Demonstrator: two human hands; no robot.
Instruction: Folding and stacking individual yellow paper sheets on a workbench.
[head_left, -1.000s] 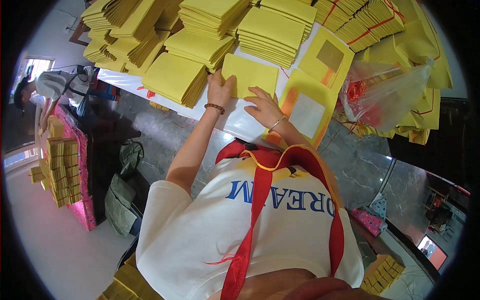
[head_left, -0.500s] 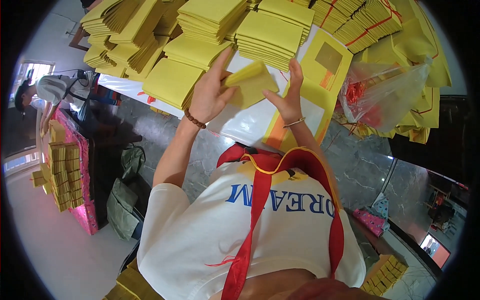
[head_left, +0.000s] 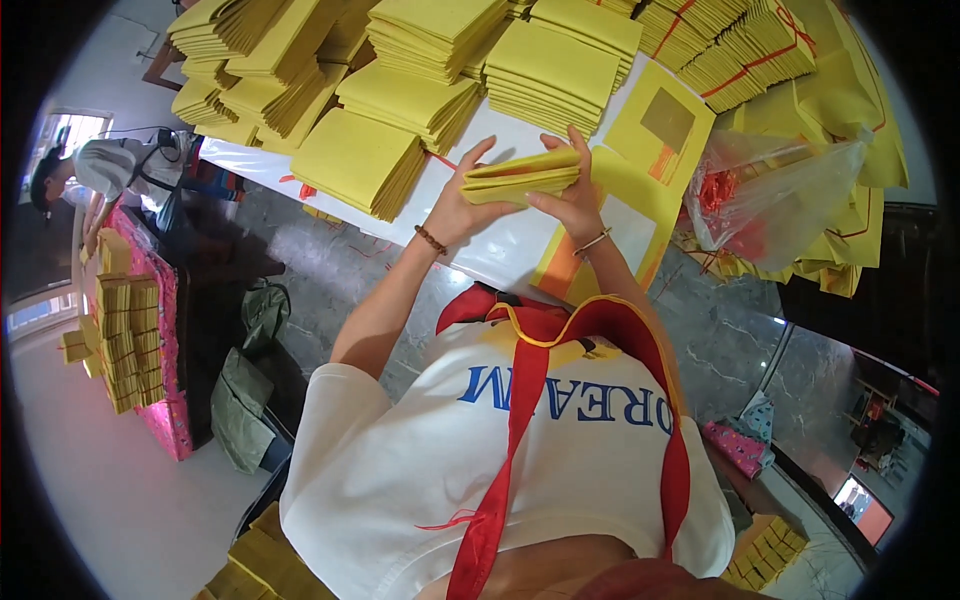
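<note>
White table [head_left: 495, 252] is being crowded by yellow stacks [head_left: 358, 158], red-tied bundles [head_left: 735, 62] at far right, and flat sheets [head_left: 640, 135] nearer; pink-covered table [head_left: 168, 428], left, is being topped by yellow piles [head_left: 130, 345].

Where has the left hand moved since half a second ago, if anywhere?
Yes: the left hand moved right, away from the frontmost yellow paper stack.

The folded yellow rectangular paper bundle [head_left: 521, 179] looks smooth and matt, the white flat-topped bench [head_left: 502, 243] glossy, the clear crinkled plastic bag [head_left: 790, 205] shiny, the grey veined stone-like floor [head_left: 715, 305] polished.
</note>
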